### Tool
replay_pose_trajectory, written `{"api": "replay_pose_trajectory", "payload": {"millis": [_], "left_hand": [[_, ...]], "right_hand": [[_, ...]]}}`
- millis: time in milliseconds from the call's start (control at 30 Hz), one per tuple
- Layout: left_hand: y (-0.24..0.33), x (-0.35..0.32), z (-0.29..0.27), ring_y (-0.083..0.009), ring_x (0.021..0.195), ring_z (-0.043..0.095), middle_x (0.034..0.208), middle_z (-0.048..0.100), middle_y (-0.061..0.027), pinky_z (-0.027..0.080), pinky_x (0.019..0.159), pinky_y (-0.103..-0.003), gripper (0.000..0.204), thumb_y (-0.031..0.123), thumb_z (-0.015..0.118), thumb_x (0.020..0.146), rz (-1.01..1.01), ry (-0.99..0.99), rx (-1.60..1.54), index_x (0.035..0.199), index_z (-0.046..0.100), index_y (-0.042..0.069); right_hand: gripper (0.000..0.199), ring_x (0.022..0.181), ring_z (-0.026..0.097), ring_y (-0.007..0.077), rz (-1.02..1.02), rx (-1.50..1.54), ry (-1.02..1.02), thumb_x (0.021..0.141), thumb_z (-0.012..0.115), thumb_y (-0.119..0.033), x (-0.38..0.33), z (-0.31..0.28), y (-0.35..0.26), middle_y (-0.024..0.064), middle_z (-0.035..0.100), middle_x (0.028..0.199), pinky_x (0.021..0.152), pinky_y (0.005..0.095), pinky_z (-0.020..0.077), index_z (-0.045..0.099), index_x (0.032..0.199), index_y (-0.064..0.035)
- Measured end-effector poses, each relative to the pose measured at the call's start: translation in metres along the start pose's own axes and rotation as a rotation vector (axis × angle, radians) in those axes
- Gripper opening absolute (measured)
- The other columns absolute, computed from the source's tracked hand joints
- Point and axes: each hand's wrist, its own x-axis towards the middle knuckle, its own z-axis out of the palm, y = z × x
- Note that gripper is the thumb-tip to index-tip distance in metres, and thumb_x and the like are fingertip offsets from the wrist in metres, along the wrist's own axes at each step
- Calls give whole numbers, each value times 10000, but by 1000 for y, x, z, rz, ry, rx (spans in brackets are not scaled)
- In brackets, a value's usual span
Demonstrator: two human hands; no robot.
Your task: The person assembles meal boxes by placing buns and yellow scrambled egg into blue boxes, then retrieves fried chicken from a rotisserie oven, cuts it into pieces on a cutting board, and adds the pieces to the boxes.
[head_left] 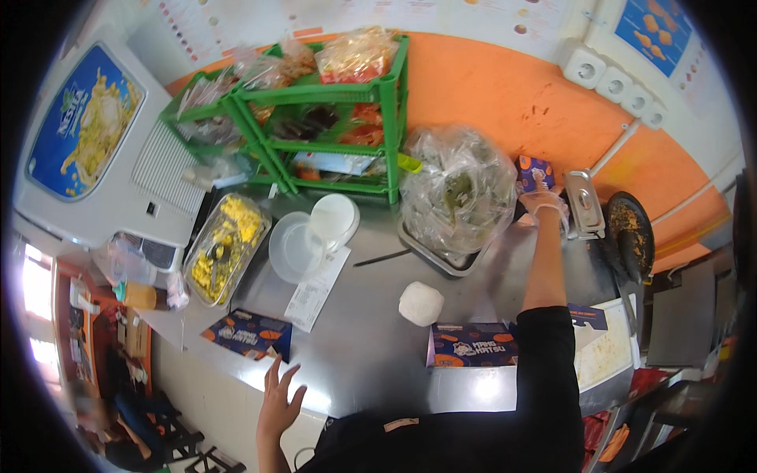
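head view: the right hand [546, 203], covered by a clear plastic glove, is stretched to the back of the metal surface [359, 347], its fingers at a dark blue box [535, 167] by the orange wall [473, 87]. whether the box is gripped cannot be told. the left hand [280, 402] is held bare and empty near the front edge, fingers spread, perhaps for balance.

a left carton [248, 334] and a right carton [473, 347] are laid toward the front, probably for easy reach; a white lump [421, 303], apparently rice, is set just behind the right carton.

the reach is hemmed in by a bulging plastic bag [453, 181] to the left and a lidded tin [582, 201] to the right, with a black pan [635, 236] beyond. the bag is rested on a metal tray [441, 264], likely to be kept contained. farther left, a clear tub [293, 256], a paper strip [317, 292] and yellow food [225, 248] are set before a green rack [390, 118].
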Motion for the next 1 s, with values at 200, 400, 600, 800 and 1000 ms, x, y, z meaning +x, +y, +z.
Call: {"api": "replay_pose_trajectory", "payload": {"millis": [200, 400, 600, 800, 1000], "left_hand": [[17, 14, 5, -412, 1293, 357, 1439, 340, -208, 335, 1058, -467, 416, 177, 633, 857, 124, 14, 10, 1253, 539, 92], [8, 2, 17, -398, 1233, 427, 1378, 415, -194, 380, 1016, -448, 411, 184, 627, 869, 354, -16, -29, 1260, 527, 102], [2, 0, 15, -389, 1210, 455, 1371, 431, -179, 396, 1000, -445, 392, 198, 602, 887, 523, -68, -97, 1258, 522, 100], [-29, -18, 17, -388, 1238, 433, 1388, 419, -181, 375, 1023, -438, 385, 209, 585, 905, 537, -140, -125, 1264, 521, 85], [-30, 4, 19, -380, 1228, 449, 1376, 426, -190, 377, 1027, -419, 395, 217, 576, 911, 727, -212, -161, 1274, 519, 72]], "right_hand": [[910, 1274, 422, 440, 8, -20, -99, 705, 562, -536, -43, -3, 16, 190, 67, 1547, 1054, 460, 347, 84, 1475, -460], [897, 1295, 386, 452, -13, 44, -165, 730, 543, -522, -95, 9, 19, 195, -42, 1553, 1065, 474, 326, 86, 1493, -406], [950, 1345, 306, 411, -37, 438, -260, 715, 580, -474, -65, 41, 59, 180, 19, 1558, 1038, 490, 339, 72, 1508, -343], [1050, 1385, 238, 312, -49, 1301, -419, 685, 611, -419, -152, 21, 31, 65, 79, 1573, 999, 546, 311, -12, 1518, -280], [761, 1244, 432, 321, -165, 1768, -387, 748, 612, -454, -184, 0, 46, 82, 386, 1404, 967, 517, 362, 334, 1396, -169]]}}
